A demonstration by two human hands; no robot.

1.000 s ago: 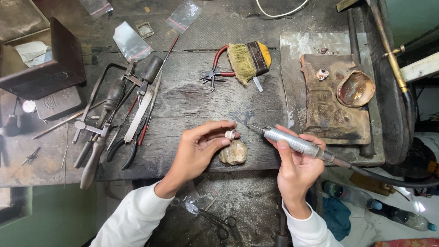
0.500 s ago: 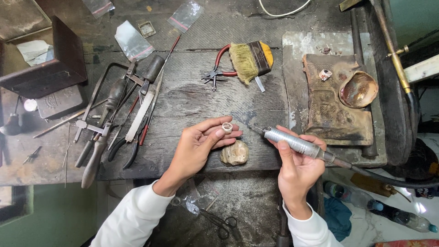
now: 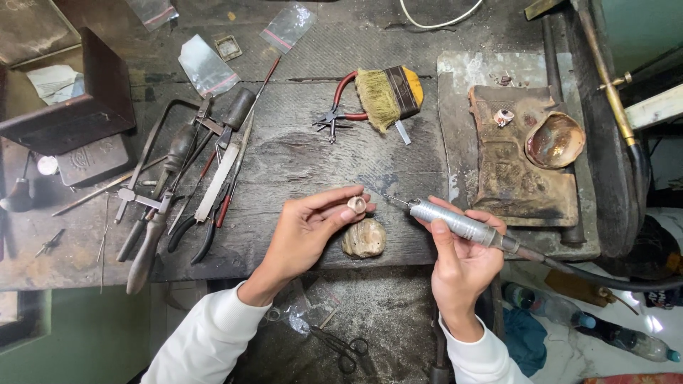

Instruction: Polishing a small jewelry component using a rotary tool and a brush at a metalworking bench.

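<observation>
My left hand pinches a small ring at its fingertips, lifted slightly higher than a second ago, just above the lump of wax on the counter. My right hand grips the rotary handpiece, its bit just right of the ring, not yet touching.

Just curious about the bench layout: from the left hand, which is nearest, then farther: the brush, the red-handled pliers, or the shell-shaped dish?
From the left hand:
1. Red-handled pliers, straight above.
2. Brush, just right of the pliers.
3. Shell-shaped dish, far right.
</observation>
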